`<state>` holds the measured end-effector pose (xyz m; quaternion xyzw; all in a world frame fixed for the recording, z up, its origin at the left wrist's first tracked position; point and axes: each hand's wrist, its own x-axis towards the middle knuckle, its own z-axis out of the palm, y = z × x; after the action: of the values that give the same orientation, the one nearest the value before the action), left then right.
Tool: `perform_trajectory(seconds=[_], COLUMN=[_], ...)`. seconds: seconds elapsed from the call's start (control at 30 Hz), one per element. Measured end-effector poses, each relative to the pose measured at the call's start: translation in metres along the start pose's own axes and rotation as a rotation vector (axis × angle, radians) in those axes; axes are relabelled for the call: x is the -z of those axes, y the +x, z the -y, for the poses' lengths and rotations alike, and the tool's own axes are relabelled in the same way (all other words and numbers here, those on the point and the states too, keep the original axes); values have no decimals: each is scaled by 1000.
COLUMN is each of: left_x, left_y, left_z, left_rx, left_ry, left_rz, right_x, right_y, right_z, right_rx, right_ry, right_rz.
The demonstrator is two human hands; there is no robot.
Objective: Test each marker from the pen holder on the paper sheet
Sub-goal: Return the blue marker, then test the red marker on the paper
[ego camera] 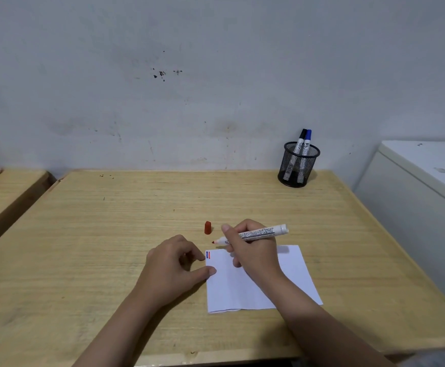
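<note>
While the red marker [253, 233] sits uncapped in the right hand [250, 247], its grip pinching the barrel, the tip points left and hovers just off the top left corner of the paper [245, 287]; whether it touches anything cannot be told. Left hand [175, 268]: grip holding nothing, fingers loosely curled, thumb and forefinger resting at the sheet's left edge, likely to keep it from sliding. Paper: flat on the worktop [110, 234], near the front edge, bearing short blue and red strokes [208, 255] at its top left corner. Red cap [207, 227]: upright on the worktop just beyond the sheet, within reach for recapping. Holder [298, 165]: black mesh, far right corner, well apart from the paper, containing a black marker [301, 140] and a blue marker [307, 141], both capped
</note>
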<state>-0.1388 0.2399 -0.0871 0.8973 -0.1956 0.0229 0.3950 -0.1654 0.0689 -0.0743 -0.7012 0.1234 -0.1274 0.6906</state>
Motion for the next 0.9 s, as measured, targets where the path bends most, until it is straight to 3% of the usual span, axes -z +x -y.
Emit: perform_trajectory(seconds=[0.13, 0.3, 0.53, 0.6, 0.73, 0.9], left_x=[3, -3, -3, 1, 12, 15], left_y=[17, 46, 64, 62, 53, 45], left_z=[-8, -19, -21, -25, -48, -70], left_rx=[84, -73, -4, 42, 121, 140], left_ry=[-176, 38, 176, -1, -678, -943], left_rz=[-74, -23, 38, 12, 110, 203], right_x=[2, 7, 25, 31, 40, 44], right_y=[2, 4, -3, -7, -13, -17], right_z=[2, 7, 21, 24, 30, 39], right_rx=[-32, -90, 69, 113, 174, 229], right_ry=[84, 298, 342, 329, 313, 291], right_rz=[-34, -66, -64, -56, -50, -28])
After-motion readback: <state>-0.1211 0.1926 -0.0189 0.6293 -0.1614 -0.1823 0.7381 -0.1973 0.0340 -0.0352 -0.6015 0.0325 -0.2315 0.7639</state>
